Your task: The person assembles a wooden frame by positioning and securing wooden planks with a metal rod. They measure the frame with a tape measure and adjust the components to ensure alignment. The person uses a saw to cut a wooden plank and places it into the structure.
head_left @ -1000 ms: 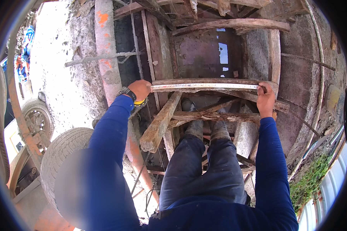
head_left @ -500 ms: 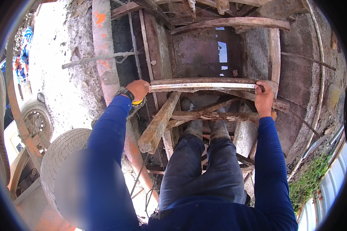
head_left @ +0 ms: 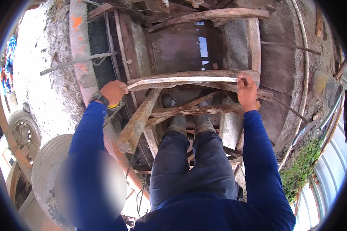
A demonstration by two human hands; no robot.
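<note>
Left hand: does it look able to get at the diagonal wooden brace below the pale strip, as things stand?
Probably yes. The left hand grips the near end of the pale strip, and the diagonal wooden brace runs just under it with nothing visible between. It would have to let go of the strip first.

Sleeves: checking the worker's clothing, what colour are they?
Solid blue sleeves, clearest in the head view.

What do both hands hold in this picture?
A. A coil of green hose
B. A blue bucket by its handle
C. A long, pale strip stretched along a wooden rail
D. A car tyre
C: the left hand grips one end and the right hand the other end of the long pale strip, which lies along the weathered wooden rail in front of the person.
</note>
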